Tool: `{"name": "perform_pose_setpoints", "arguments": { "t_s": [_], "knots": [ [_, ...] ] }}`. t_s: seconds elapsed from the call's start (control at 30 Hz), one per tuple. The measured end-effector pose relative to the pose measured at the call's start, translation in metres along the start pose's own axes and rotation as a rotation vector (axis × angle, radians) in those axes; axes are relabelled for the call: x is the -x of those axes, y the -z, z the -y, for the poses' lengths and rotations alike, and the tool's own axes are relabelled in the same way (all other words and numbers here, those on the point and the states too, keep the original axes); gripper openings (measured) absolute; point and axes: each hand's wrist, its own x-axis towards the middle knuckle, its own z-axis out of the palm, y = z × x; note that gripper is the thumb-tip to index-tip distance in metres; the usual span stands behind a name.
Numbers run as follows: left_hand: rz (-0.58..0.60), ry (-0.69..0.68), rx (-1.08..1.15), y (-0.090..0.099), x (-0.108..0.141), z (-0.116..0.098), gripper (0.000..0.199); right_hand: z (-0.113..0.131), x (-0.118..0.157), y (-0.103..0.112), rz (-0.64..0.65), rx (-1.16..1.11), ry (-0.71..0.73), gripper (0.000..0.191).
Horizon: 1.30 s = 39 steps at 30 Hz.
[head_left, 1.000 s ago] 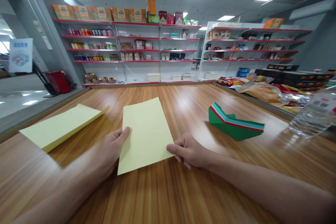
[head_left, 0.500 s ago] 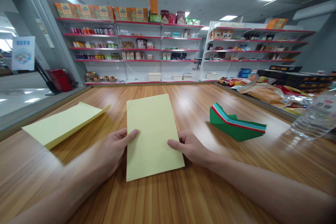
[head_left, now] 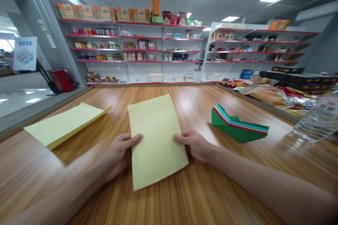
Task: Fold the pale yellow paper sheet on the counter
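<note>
A pale yellow sheet of paper [head_left: 157,147] is held up over the wooden table, slightly bowed and tilted. My left hand [head_left: 124,151] pinches its left edge, thumb on the front face and fingers hidden behind. On the opposite edge my right hand [head_left: 196,145] grips it the same way, thumb in front. To the left lies another piece of yellow paper [head_left: 66,123] with a turned-up edge. Right of my right hand stands a folded paper piece [head_left: 237,126], green outside with red, white and blue layers along its top.
A clear plastic bottle [head_left: 318,119] stands at the table's right edge. Beyond that edge are snack bags [head_left: 266,93] and stacked black boxes [head_left: 298,79]. Stocked shelves [head_left: 142,49] rise behind the wooden table [head_left: 105,197]. A sign [head_left: 25,53] stands at far left.
The held sheet has tilted and bowed a little, its lower end shifting right and toward me. Both hands have moved slightly to the right and keep their grip.
</note>
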Motion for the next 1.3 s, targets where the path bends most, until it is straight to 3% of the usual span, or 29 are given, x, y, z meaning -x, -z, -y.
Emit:
{"name": "perform_pose_setpoints", "arguments": {
  "t_s": [0.13,0.37,0.43,0.57,0.67,0.73,0.83,0.93,1.0,1.17,1.23,1.3],
  "knots": [
    [0.023,0.007,0.050,-0.002,0.001,-0.001,0.022,0.003,0.002,0.000,0.030,-0.024,-0.013,0.037],
    [0.043,0.015,-0.055,-0.003,0.003,-0.001,0.029,0.001,0.002,-0.004,0.009,-0.060,0.010,0.033],
    [0.007,-0.124,-0.118,-0.004,0.004,-0.003,0.029,0.002,0.002,-0.005,-0.010,0.032,0.107,0.030],
    [-0.116,-0.654,-0.322,-0.007,0.011,-0.014,0.029,0.016,0.003,-0.007,-0.061,0.364,0.489,0.023],
    [0.058,-0.852,-0.701,0.000,0.015,-0.021,0.026,0.023,0.004,0.000,-0.024,0.762,0.659,0.029],
    [0.227,-0.836,-1.007,0.010,0.012,-0.022,0.026,0.021,0.002,0.009,0.034,0.981,0.624,0.030],
    [0.455,-0.704,-1.340,0.024,0.004,-0.018,0.042,0.014,0.000,0.020,0.195,1.320,0.448,0.041],
    [0.603,-0.588,-1.513,0.027,-0.001,-0.016,0.057,0.011,0.002,0.021,0.279,1.499,0.314,0.067],
    [0.643,-0.548,-1.562,0.023,0.000,-0.018,0.056,0.013,0.004,0.018,0.308,1.541,0.288,0.075],
    [0.604,-0.492,-1.534,0.019,0.001,-0.020,0.044,0.015,0.008,0.008,0.386,1.460,0.321,0.050],
    [0.461,-0.474,-1.439,0.022,0.001,-0.019,0.044,0.011,0.007,0.005,0.345,1.293,0.359,0.041],
    [0.300,-0.447,-1.317,0.022,0.002,-0.018,0.044,0.007,0.005,0.005,0.236,1.088,0.353,0.048]
  ]
}}
